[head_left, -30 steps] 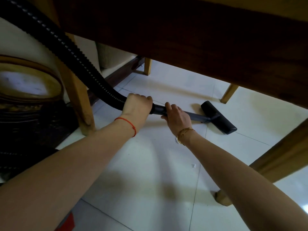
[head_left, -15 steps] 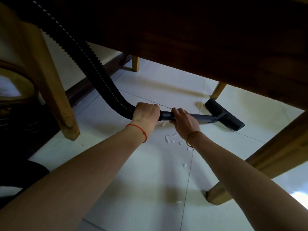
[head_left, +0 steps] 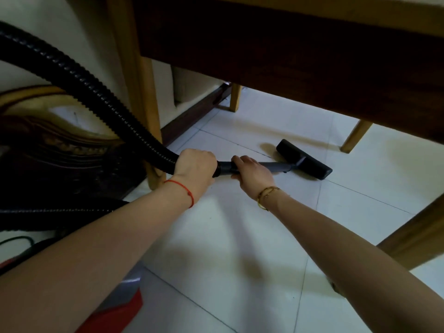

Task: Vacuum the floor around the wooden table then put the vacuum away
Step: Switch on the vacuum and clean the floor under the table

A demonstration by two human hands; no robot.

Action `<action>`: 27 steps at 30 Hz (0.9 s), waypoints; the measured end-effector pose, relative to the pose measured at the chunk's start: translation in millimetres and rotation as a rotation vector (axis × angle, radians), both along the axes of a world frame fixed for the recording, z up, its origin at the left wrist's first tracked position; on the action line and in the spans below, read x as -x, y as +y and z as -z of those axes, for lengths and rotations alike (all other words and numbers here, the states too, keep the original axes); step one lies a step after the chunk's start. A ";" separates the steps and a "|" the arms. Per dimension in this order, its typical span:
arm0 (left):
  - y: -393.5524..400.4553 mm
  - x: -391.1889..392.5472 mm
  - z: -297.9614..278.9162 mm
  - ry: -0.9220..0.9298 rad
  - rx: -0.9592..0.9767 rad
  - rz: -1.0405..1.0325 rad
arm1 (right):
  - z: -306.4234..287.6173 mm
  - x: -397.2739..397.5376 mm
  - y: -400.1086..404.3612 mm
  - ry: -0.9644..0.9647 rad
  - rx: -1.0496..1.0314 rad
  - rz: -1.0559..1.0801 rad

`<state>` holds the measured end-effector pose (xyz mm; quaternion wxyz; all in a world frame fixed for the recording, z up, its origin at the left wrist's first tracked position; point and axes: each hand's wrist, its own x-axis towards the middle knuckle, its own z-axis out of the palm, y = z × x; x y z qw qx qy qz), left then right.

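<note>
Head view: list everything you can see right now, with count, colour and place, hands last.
hose: 1, black ribbed, arcs from upper left down to the wand
wand: 1, dark grey, low over the floor at centre
nozzle: 1, black, on the floor under the table
table: 1, dark wood top, overhead
table legs: 5 visible, light wood, left, far centre and right
floor: white tiles, bottom and centre
vacuum body: 1, red and grey, bottom left, mostly hidden
rug: 1, brown patterned, left
left hand: red string on wrist, grips the hose end
right hand: gold bracelet on wrist, grips the wand
</note>
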<state>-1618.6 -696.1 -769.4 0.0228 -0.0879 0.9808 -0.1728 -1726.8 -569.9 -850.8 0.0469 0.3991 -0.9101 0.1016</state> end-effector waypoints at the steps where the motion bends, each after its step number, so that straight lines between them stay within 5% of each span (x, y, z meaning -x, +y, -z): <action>1: -5.6 -8.2 -3.0 -0.003 0.010 -0.013 | -2.7 -6.0 -8.2 -0.006 0.001 -0.023; 8: -34.8 -59.6 -28.6 -0.107 -0.015 -0.105 | -18.6 -44.2 -55.6 -0.047 -0.018 -0.168; 18: -85.5 -86.4 -58.6 -0.498 -0.375 -0.162 | -24.2 -65.2 -84.8 -0.040 -0.039 -0.304; 27: -57.2 -73.5 -51.7 -0.246 -0.141 -0.161 | -20.6 -34.0 -71.7 -0.001 -0.023 -0.241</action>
